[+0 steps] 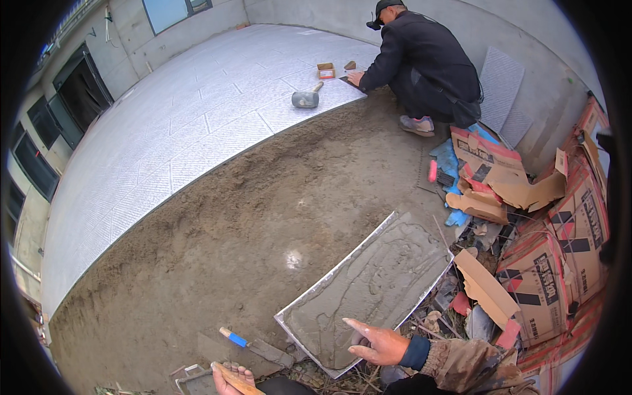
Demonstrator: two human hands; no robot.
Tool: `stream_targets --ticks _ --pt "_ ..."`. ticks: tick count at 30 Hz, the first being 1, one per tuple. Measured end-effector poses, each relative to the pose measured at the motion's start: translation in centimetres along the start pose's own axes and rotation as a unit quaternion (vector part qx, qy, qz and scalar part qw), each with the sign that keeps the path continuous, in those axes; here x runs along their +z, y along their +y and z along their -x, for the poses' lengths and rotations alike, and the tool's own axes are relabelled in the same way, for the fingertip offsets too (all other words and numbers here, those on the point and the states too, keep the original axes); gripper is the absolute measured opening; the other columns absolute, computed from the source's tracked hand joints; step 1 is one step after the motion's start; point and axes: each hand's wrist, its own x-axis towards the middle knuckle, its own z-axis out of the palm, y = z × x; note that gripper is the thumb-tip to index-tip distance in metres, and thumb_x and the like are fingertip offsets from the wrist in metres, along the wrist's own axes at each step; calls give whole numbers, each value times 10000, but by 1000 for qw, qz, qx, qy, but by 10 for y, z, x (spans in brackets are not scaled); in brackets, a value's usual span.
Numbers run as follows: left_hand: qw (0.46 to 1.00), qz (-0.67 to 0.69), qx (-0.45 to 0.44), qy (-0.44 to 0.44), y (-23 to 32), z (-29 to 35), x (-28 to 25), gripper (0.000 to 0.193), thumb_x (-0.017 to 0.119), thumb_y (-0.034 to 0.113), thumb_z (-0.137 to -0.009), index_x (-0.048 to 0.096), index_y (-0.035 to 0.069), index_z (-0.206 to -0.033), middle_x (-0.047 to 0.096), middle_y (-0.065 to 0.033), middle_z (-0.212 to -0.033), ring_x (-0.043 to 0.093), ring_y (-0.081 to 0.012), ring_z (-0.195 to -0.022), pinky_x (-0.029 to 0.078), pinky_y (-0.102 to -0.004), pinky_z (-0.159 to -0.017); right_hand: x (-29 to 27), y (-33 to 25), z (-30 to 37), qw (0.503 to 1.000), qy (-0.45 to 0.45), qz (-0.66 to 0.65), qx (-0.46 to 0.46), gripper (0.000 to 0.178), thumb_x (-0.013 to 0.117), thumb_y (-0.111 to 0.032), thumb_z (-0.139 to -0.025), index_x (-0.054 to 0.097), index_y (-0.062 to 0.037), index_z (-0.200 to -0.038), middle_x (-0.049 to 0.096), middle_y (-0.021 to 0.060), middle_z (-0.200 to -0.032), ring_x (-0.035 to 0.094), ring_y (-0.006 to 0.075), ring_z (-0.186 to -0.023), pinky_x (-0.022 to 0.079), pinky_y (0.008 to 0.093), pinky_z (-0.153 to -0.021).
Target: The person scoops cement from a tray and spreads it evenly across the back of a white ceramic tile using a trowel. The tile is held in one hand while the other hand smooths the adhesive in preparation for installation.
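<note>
A tile [388,263] lies face down on the ground before me, its back spread with wet grey mortar. Over its near right edge hovers my right hand [382,345], holding nothing, index finger and thumb stretched apart. At the lower edge my left hand [227,382] is closed round a wooden piece [238,380], perhaps a tool handle; the rest of it is cut off or hidden. Just beyond that hand, a trowel [263,349] with a blue and wooden handle rests on the ground. Whether my right fingertips touch the mortar is hard to tell.
Laid pale tiles [197,138] end at a step above the sandy bed [217,243]. A rubber mallet [306,98] and a small box [326,74] sit on them. A co-worker [428,59] crouches at their edge. Torn cardboard [490,164], tile boxes [536,283] and rubble line the right.
</note>
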Motion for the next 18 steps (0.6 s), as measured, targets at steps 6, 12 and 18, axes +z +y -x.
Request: stream_targets --ticks 6,12,18 --pt "976 -84 54 193 37 -19 -95 405 528 507 -980 562 183 -739 561 -7 -639 557 -174 -600 471 -333 -535 -8 14 11 998 12 -51 22 698 628 -300 -965 310 -31 -1525 661 163 -875 643 338 -761 511 406 -695" --pt "957 -21 35 287 36 -31 -156 505 515 418 -987 416 192 -547 391 10 -454 400 -138 -397 401 -279 -415 -11 17 20 997 6 -67 25 689 632 -298 -963 323 -31 -1518 653 178 -852 640 347 -744 507 412 -683" --pt "935 118 27 332 24 -32 -167 437 531 305 -990 378 205 -593 343 71 -514 364 -109 -441 416 -246 -463 -14 11 34 997 -7 -43 62 698 628 -309 -964 313 -45 -1528 649 195 -837 642 359 -744 505 416 -682"
